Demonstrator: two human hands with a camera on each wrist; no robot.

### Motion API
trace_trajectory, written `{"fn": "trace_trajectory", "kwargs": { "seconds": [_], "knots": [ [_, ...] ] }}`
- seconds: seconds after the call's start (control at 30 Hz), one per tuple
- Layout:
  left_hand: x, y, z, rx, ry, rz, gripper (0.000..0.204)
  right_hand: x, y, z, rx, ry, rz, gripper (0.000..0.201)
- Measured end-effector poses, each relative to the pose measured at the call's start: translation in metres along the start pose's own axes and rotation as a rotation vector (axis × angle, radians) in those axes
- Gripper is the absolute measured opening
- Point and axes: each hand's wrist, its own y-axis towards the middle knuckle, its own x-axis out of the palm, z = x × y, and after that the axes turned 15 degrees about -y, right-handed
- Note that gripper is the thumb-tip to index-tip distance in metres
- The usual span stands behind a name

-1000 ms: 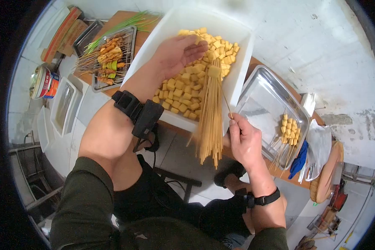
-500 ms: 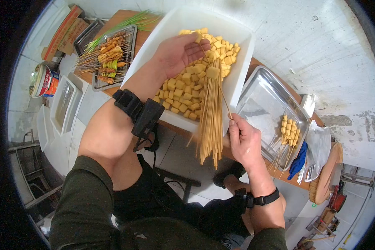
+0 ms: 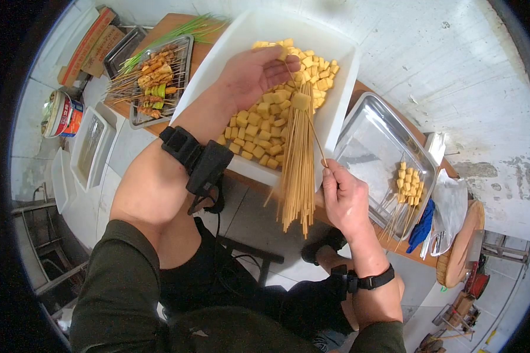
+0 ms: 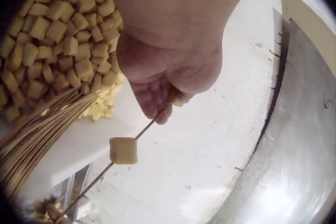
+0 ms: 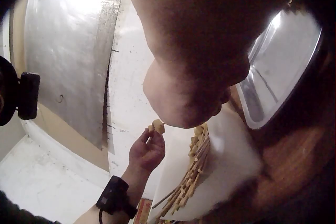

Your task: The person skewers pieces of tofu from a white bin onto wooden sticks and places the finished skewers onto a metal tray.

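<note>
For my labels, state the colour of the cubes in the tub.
The cubes are yellow, clearest in the head view.

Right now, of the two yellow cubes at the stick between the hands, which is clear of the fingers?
The cube nearer the right hand, with bare stick showing on both sides; the other cube is held in the left hand.

Hands [image 3: 254,75] [image 3: 347,195] apart, pinching, left less clearly

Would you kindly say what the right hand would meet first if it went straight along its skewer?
The skewer would probably meet the cube in the left hand first; whether they touch is unclear.
</note>
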Motion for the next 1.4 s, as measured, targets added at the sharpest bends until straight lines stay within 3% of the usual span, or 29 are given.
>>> {"fn": "trace_trajectory", "kwargs": {
  "seconds": [0.63,0.7,0.77,0.83,1.03,1.13,1.33,1.4],
  "knots": [
    [0.007,-0.012,-0.015,-0.058,0.088,-0.083,0.026,0.004,0.008,-0.002,-0.048,-0.032,0.034,0.024],
    [0.007,-0.017,-0.022,-0.097,0.121,-0.261,0.026,0.004,0.012,-0.006,-0.032,0.001,0.077,0.023],
    [0.009,-0.015,-0.028,-0.114,0.065,-0.217,0.027,0.002,0.015,-0.008,-0.014,0.034,0.12,0.022],
    [0.012,-0.015,-0.029,-0.129,0.01,-0.174,0.028,0.0,0.016,-0.008,0.065,0.073,0.034,0.023],
    [0.014,-0.018,-0.031,-0.102,0.102,-0.153,0.03,0.007,0.013,-0.005,0.076,0.186,0.06,0.023],
    [0.017,-0.02,-0.033,-0.14,0.148,-0.2,0.03,0.004,0.016,-0.006,0.17,0.205,-0.036,0.023],
    [0.005,-0.01,-0.025,-0.203,0.246,-0.128,0.03,-0.004,0.022,-0.007,0.204,0.269,-0.005,0.022],
    [-0.006,-0.001,-0.016,-0.222,0.783,-0.112,0.027,-0.011,0.022,-0.006,0.26,0.266,-0.01,0.022]
  ]
}}
